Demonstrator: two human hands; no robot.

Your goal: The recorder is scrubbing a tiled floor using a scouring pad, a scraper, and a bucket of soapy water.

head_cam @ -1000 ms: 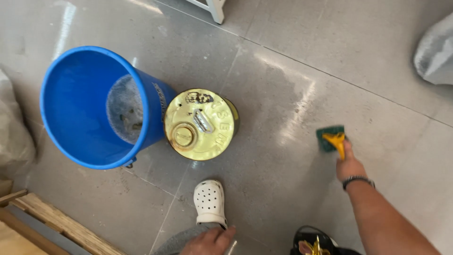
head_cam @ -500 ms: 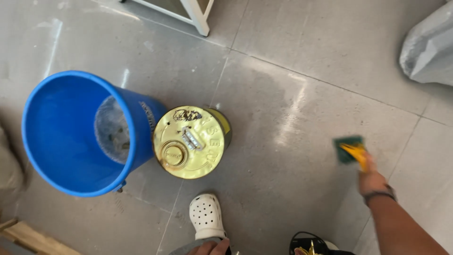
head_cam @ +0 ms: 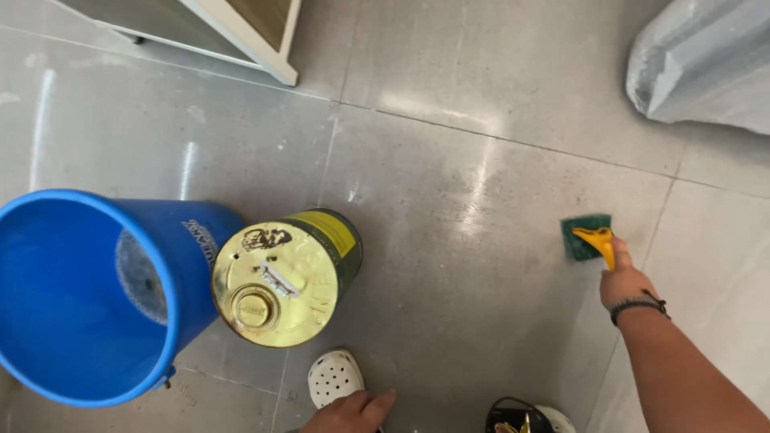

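Here, right hand (head_cam: 624, 282) fisted round yellow handle (head_cam: 600, 240) | green pad (head_cam: 584, 237) flat on floor (head_cam: 481, 160), just ahead of knuckles | left hand (head_cam: 351, 410) loosely spread, near white shoe (head_cam: 333, 377), farther off.

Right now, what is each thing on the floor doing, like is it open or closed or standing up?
Blue bucket: upright, open on top.
Gold metal can: upright, round cap on.
Green scrub pad: flat on the floor tiles, under the yellow handle.
Right hand: gripping the handle.
Left hand: empty, beside the white clog.
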